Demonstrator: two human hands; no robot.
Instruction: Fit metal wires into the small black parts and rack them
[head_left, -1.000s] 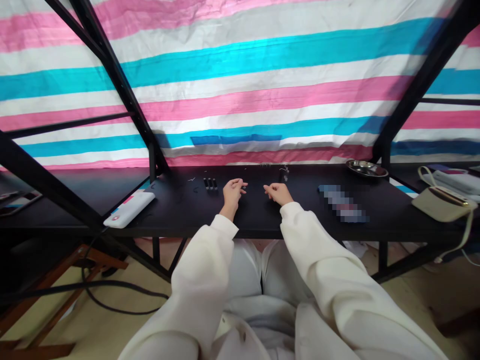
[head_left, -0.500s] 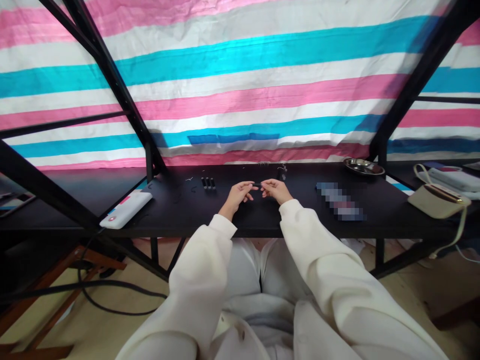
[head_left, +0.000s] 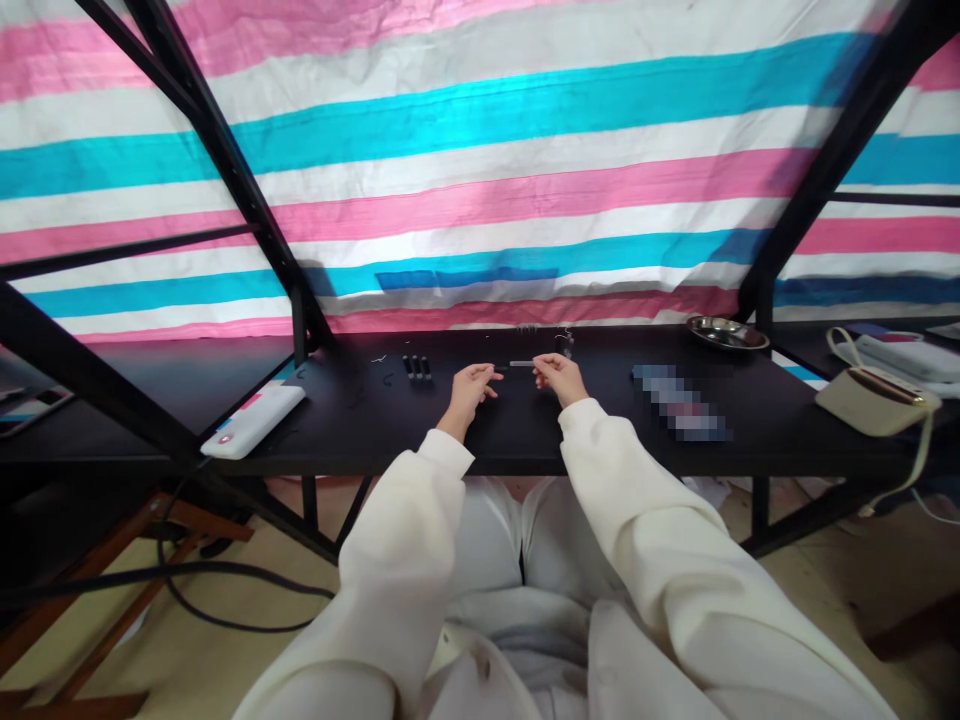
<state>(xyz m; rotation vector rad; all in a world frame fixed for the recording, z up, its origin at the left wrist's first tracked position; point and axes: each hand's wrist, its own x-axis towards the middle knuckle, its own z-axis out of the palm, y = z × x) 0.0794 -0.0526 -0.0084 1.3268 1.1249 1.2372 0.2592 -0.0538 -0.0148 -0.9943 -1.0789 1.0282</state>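
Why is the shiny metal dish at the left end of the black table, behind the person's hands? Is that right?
Not quite: the side is wrong. The head view shows the shiny metal dish at the right end of the black table, behind the person's left hand and right hand.

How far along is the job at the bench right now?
Done: nothing clearly looks finished; three small black cylinders sit in a row on the black table. In hand: the right hand pinches a thin pale rod, while the left hand holds nothing visible. Left: the cylinders and small wire bits lie untouched by either hand.
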